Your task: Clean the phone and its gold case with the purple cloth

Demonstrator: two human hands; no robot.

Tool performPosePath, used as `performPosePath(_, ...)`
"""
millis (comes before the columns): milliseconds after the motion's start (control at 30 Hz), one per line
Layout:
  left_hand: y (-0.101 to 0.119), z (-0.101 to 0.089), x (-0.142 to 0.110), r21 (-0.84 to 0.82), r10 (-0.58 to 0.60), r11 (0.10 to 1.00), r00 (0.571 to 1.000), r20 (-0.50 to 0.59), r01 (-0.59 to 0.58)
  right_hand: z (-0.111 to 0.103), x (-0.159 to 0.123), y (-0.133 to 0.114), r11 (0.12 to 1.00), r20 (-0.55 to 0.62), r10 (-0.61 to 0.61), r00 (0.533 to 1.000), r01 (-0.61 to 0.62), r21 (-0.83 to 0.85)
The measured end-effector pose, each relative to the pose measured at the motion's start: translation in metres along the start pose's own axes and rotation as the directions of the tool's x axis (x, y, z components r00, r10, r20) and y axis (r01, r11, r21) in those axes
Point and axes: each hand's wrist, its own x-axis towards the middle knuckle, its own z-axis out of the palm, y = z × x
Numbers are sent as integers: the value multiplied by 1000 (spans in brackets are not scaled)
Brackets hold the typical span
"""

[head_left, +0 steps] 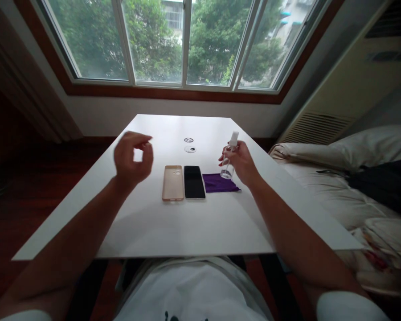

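Observation:
My right hand (241,161) is wrapped round a small clear spray bottle (229,157) with a white top, held upright over the far edge of a purple cloth (218,183). My left hand (132,157) hovers above the white table (153,223), fingers curled loosely toward the thumb and blurred by motion; nothing shows in it. Between the hands lie a beige phone case (173,183) and a black phone (194,181), side by side, with the cloth just right of the phone.
Two round cable holes (189,145) sit in the table's far middle. A bed with pale bedding (354,178) and a dark item on it stands at the right. A wide window (183,40) lies beyond the table.

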Motion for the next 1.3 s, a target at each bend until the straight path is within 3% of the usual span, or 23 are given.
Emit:
performPosePath(67,-2,16,-12,32,96,994,979,178,-104,-6,-3,27,997,39,81,996,-80,-18)
performPosePath(133,-4,31,-27,34,137,985,884,446,-170,-10,-9,39,993,85,116,990,-113,-41)
performPosePath(167,-5,38,-35,32,129,985,839,528,-172,-11,-13,40,992,96,123,988,-119,-44)
performPosePath(233,-4,47,-48,7,112,989,770,628,-150,-10,-19,36,991,107,131,986,-130,-19)
performPosePath(300,-1,51,-57,-31,119,991,733,669,-132,-7,-23,31,988,129,148,980,-153,30)
performPosePath(367,5,51,-60,-59,119,992,734,669,-107,-2,-28,26,980,175,177,968,-190,59)
performPosePath(467,17,48,-59,-55,64,998,793,606,-38,9,-38,21,975,293,215,932,-220,-18)
performPosePath(533,24,48,-57,-55,30,998,833,553,1,20,-46,16,977,395,200,897,-151,-152)
performPosePath(600,28,47,-56,-82,42,997,842,538,3,31,-53,10,957,481,146,865,-2,-289)
performPosePath(667,29,47,-55,-121,103,992,825,556,-43,41,-59,3,923,546,87,833,139,-360)
performPosePath(767,27,46,-52,-154,186,981,780,597,-116,49,-64,-3,889,613,42,789,250,-382)
performPosePath(900,28,44,-49,-181,233,972,709,666,-149,47,-65,-5,823,660,-7,751,380,-423)
performPosePath(967,29,42,-48,-221,241,968,692,680,-120,43,-65,-5,763,674,-44,738,460,-454)
performPosePath(1067,27,36,-47,-262,160,965,752,640,18,32,-61,-3,682,651,-69,756,512,-522)
performPosePath(1133,21,31,-46,-232,49,965,792,608,118,21,-56,1,689,586,-63,808,460,-560)
performPosePath(1233,9,25,-44,-74,-106,979,786,609,190,6,-48,9,827,433,2,901,242,-508)
performPosePath(1300,-2,26,-46,57,-181,981,777,602,184,0,-44,16,923,346,81,935,60,-380)
